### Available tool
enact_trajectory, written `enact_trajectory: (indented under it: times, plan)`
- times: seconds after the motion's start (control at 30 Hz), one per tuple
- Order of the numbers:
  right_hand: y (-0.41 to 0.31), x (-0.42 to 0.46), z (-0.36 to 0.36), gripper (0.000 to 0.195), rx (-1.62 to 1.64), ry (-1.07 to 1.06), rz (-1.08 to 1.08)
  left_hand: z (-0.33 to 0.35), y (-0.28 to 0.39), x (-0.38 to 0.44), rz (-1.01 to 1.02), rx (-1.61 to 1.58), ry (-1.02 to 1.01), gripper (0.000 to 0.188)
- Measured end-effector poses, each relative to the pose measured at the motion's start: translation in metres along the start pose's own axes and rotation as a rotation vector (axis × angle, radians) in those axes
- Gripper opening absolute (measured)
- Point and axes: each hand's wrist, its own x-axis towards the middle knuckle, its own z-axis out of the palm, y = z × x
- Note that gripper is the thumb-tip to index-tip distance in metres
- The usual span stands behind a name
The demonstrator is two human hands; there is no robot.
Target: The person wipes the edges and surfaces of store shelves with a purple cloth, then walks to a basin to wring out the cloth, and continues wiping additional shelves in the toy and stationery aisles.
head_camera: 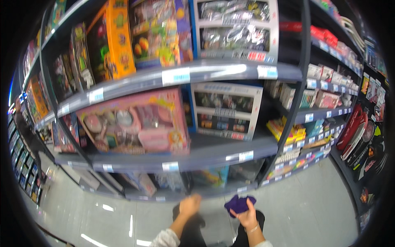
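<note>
Near the bottom centre, my left hand [189, 205] is raised with its fingers curled in and blurred; nothing shows in it. My right hand [247, 216], with a thin bracelet at the wrist, holds a crumpled dark purple cloth [237, 203] between thumb and fingers. Both hands are in front of the lowest shelf of a store rack. Above them a pink boxed toy set [160, 132] leans on the middle shelf [213, 157], beside a white windowed toy box [226, 111].
The upper shelf [216, 69] carries an orange toy box [122, 40] and more packages. Racket covers [353, 131] hang at the right. A person [29, 132] stands in the aisle at the far left. Glossy tiled floor [114, 213] lies below.
</note>
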Motion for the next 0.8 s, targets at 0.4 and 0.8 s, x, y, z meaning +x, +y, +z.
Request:
enact_trajectory:
  times: [0.4, 0.8]
  plan:
    - [0.009, 0.001, 0.001, 0.032, -0.111, 0.048, 0.061, 0.004, -0.005, -0.002, -0.010, -0.085, 0.065, 0.018]
    - [0.011, 0.004, -0.001, 0.031, -0.081, 0.060, 0.063, 0.000, -0.002, -0.002, -0.008, -0.066, 0.056, 0.016]
